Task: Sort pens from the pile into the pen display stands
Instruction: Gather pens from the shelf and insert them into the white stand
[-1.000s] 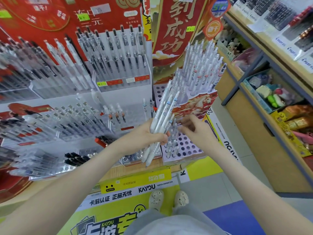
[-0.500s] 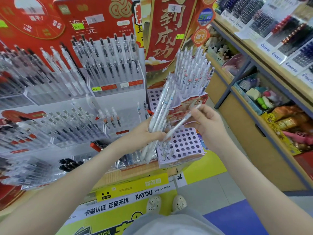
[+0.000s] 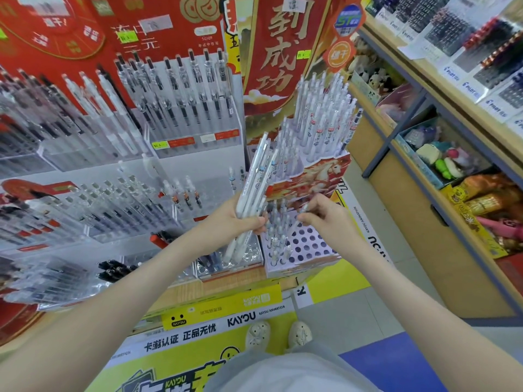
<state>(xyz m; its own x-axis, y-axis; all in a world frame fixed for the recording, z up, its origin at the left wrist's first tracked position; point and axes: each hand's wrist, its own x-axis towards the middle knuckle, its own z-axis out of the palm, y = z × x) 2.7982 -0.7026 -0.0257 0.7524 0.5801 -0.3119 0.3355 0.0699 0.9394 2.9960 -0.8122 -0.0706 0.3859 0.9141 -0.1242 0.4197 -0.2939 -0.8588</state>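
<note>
In the head view, the left hand (image 3: 240, 222), at the middle of the frame, has its grip clenched round a thick bundle of pens (image 3: 256, 182) that fans up toward the red signs. Just right of it, the right hand (image 3: 328, 222) has its grip pinched on what looks like a single pen (image 3: 306, 208). This pen is blurred and mostly hidden by the fingers, and it is held over the holed tray (image 3: 311, 246) at the foot of the cardboard stand. The upper tier (image 3: 325, 117) of that stand, in the upper right of centre, looks packed. In the holed tray only the left rows carry standing pens (image 3: 276, 237), and most holes to the right are bare. The sorting seems well under way but far from over: one pen is about to go in, and the whole bundle is left to place.
</note>
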